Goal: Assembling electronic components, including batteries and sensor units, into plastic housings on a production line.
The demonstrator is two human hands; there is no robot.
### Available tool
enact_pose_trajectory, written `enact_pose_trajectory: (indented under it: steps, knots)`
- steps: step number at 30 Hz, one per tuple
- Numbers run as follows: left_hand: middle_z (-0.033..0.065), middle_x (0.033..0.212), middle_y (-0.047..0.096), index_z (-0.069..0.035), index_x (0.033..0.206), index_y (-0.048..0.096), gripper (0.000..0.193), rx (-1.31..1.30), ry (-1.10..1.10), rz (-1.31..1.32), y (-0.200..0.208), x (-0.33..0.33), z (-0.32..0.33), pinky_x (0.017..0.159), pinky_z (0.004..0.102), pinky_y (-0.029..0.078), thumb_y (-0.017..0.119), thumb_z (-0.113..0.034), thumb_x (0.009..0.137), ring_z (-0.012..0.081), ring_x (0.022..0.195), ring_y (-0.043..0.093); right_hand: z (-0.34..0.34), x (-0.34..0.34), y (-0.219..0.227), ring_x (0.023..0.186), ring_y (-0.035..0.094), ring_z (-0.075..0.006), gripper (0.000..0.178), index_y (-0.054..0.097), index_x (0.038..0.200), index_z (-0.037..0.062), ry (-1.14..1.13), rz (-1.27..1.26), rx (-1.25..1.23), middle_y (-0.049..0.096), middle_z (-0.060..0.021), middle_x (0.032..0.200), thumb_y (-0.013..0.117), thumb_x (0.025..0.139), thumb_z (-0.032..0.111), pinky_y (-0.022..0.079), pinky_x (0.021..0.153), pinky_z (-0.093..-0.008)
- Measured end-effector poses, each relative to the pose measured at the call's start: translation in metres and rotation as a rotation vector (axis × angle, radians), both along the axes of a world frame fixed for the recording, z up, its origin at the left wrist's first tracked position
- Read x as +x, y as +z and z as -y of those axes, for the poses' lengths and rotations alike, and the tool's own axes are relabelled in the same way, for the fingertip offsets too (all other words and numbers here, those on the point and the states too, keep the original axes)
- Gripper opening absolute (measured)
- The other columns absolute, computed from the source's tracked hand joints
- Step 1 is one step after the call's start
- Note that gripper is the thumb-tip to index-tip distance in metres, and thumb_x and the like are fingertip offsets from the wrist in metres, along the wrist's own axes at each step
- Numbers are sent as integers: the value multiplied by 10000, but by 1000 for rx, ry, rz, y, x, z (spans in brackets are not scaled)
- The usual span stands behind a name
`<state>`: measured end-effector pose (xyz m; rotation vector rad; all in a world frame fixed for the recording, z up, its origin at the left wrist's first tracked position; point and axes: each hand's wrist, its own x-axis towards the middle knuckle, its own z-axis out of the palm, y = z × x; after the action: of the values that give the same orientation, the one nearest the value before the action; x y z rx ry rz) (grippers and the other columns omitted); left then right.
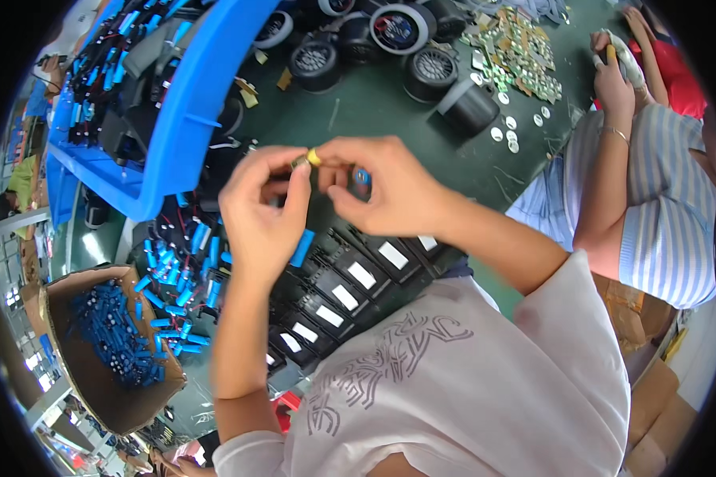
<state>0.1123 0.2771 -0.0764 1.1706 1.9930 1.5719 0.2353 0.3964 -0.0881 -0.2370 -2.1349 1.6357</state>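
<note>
In front of me my left hand point(258, 203) pinches a small dark greenish piece point(300, 161) between thumb and fingertips; its kind is too small to make out. A yellow band or wrap point(313, 157) shows at the tip of my right index finger, touching that piece. My right hand point(386, 183) is curled, with a blue cylindrical battery cell point(363, 176) tucked in its fingers, seen end-on. Below my hands stands a row of black cases point(346, 298) with white labels. Another blue cell point(301, 248) lies beside my left wrist.
A blue bin point(171, 135) of wired cells and black parts stands at left. Below it are loose blue cells point(179, 274) and a cardboard box point(127, 397) holding more. Round black speakers point(317, 65), circuit boards point(525, 56) and white discs point(511, 135) lie farther off. A co-worker point(660, 199) sits at right.
</note>
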Motion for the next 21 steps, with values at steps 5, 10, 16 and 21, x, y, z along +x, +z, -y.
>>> enact_pose_trajectory:
  steps: [5,10,16,21]
  knots:
    - [90,776,602,-16,908,618,194,-243,-370,-292,19,-3,-13,574,281,488,627,13,716,208,692,593,-26,57,7,706,608,-171,273,604,929,6,-153,87,279,615,-95,853,766,711,37,495,607,-280]
    - [104,890,631,9,974,640,270,-207,-720,-356,16,-3,-19,654,326,500,614,85,717,253,825,602,12,94,-3,604,605,-264,252,593,760,19,-362,142,515,623,-110,747,815,669,98,479,524,-305]
    - [132,972,632,5,1006,655,313,-325,-900,-275,24,8,-21,692,343,492,595,126,724,293,865,607,39,100,-21,563,591,-232,234,589,712,34,-521,86,614,628,-88,737,811,642,61,459,485,-305]
    - [141,971,623,2,1004,657,336,-447,-858,-337,27,11,-20,725,350,499,565,140,712,311,886,620,42,98,-31,641,570,-237,232,598,688,35,-573,107,679,618,-104,827,812,602,55,449,518,-296]
